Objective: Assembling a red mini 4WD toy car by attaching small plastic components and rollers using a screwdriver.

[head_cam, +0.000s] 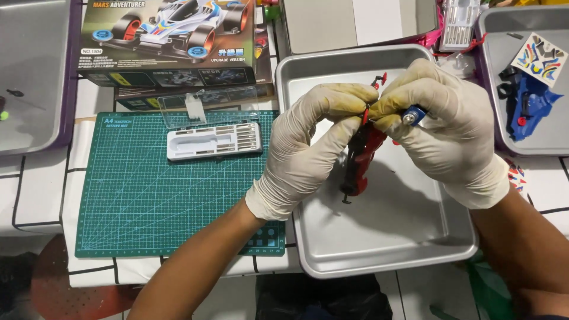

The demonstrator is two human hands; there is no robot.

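— What have those gloved hands got hold of?

— The left hand point(308, 139) is curled tight around the top of a red toy-car chassis point(360, 161), thumb and fingertips pinching it. The right hand point(441, 127) is closed too, gripping a small blue-handled screwdriver point(414, 115) pressed against the same part.

— Where is the chassis?

— Held in the air, hanging down over the steel tray point(415, 237), not touching it.

— And around them?

— Left of the tray lies a green cutting mat point(148, 201) with a white bit case point(213, 141) on it, its clear lid up. Behind the mat sits the toy-car box point(169, 41). At far right, another tray point(551, 142) holds a blue car body point(527, 104) and a sticker sheet point(539, 59).
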